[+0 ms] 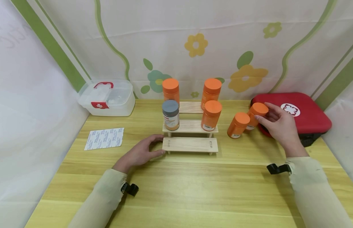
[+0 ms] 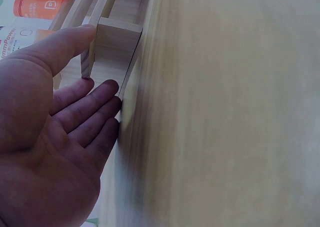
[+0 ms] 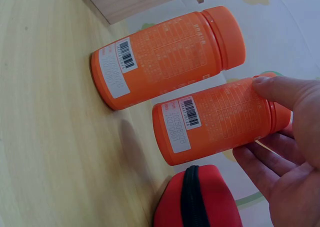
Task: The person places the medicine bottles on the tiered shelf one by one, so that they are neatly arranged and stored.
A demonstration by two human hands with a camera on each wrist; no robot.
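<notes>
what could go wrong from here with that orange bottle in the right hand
The held orange bottle is close beside the standing orange bottle, so a sideways move might tip that one over. The right hand grips it near the cap, so it could tilt or slip. The left hand is at the end of the lowest wooden step; a push there might shift it.

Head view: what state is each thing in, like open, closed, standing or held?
Wooden stand: upright, bearing bottles on its upper two tiers.
Gray-capped bottle: capped, standing.
Three orange bottles on the stand: capped, standing.
Orange bottle on the table: capped, standing.
Held orange bottle: capped, in the right grip.
Left grip: fingers fairly straight, at the stand's end.
White box: lid closed.
Red case: closed.
Printed sheet: lying flat.
</notes>
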